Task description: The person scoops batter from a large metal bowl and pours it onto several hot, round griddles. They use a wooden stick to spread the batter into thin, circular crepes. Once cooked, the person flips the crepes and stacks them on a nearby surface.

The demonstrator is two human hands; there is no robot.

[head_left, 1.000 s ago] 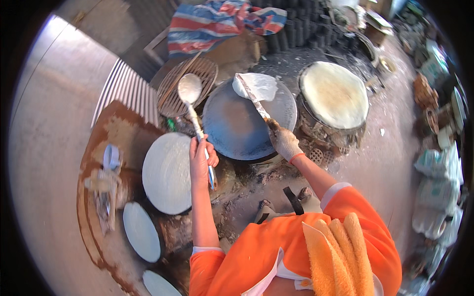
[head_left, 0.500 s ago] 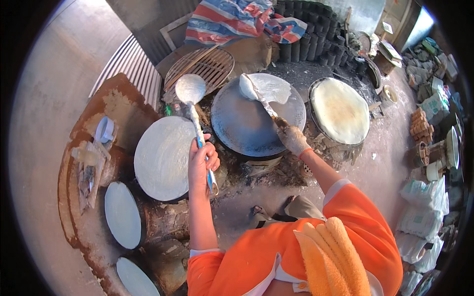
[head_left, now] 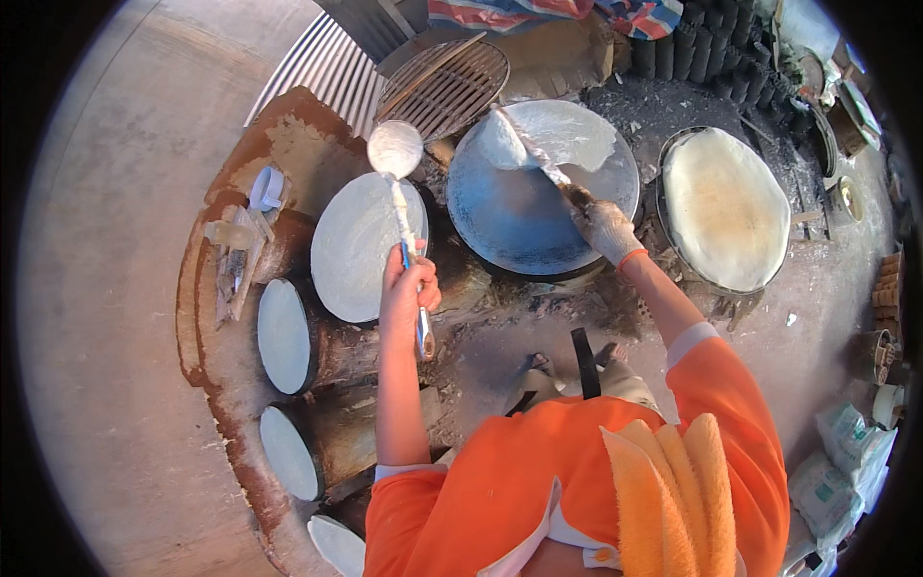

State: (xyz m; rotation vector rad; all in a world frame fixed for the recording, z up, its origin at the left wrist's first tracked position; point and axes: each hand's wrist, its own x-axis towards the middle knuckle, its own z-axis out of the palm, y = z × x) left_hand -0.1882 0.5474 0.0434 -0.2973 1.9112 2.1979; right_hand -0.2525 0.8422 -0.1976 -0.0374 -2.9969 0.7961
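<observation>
My left hand [head_left: 411, 288] is closed around the handle of a batter-coated ladle [head_left: 394, 150], its round bowl raised. Behind the handle is a round drum top with a smooth white batter-like surface [head_left: 352, 255]. My right hand [head_left: 604, 229], in a dirty pale work glove, grips the handle of a flat spreader [head_left: 546, 165]. The spreader's white-coated blade rests over the far left part of a large round griddle [head_left: 524, 231]. A patch of white batter [head_left: 577, 135] covers the griddle's far side; its nearer surface is dark and bare.
A pale round flatbread [head_left: 726, 207], browned in the middle, lies on a second griddle at right. More white-topped drums [head_left: 286, 337] stand at left. A slatted round rack [head_left: 447, 91], dark cylindrical briquettes [head_left: 702, 48] and a striped tarp [head_left: 510, 12] are behind. White sacks [head_left: 836, 481] lie at right.
The whole view has shifted, so the drums and griddles appear farther right and higher. Both hands keep their grips, and the spreader stays over the far part of the griddle.
</observation>
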